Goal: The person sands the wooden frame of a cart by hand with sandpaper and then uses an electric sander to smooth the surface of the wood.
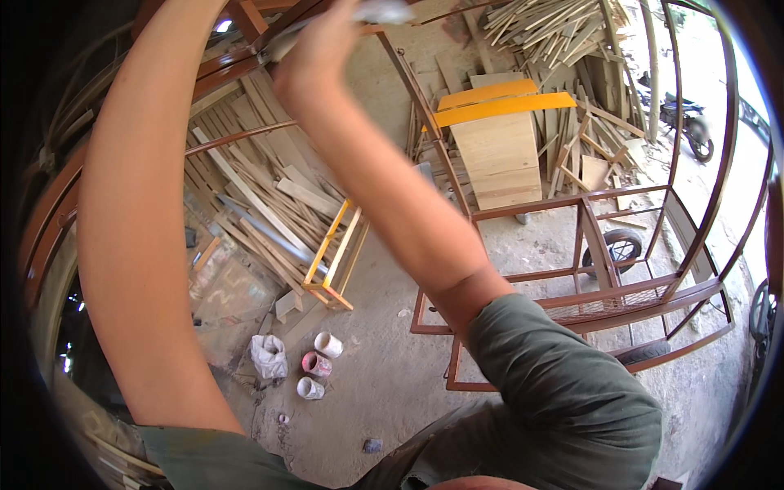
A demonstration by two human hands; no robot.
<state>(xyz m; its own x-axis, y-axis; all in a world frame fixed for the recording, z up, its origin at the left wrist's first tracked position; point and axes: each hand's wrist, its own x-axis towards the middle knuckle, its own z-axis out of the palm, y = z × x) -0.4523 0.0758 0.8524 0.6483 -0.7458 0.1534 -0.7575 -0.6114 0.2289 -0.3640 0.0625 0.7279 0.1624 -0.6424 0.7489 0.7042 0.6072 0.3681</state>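
My left arm (147,204) reaches up past the top edge, so the hand at its end is out of sight. Raised at the upper middle, my right hand (318,53) is smeared by motion and looks closed around a silvery tool (384,12), whose exact kind the blur hides. Just beside that hand runs a brown-painted frame (229,73) with crossing bars, and a thin brown rail (245,137) passes below it.
A brown metal cart frame (531,282) with wheels stands at right. Ahead are a wooden panel (496,163) with orange strips and stacked timber (547,33). Plank offcuts (253,204), a small yellow frame (331,253) and paint pots (317,364) lie on the left.
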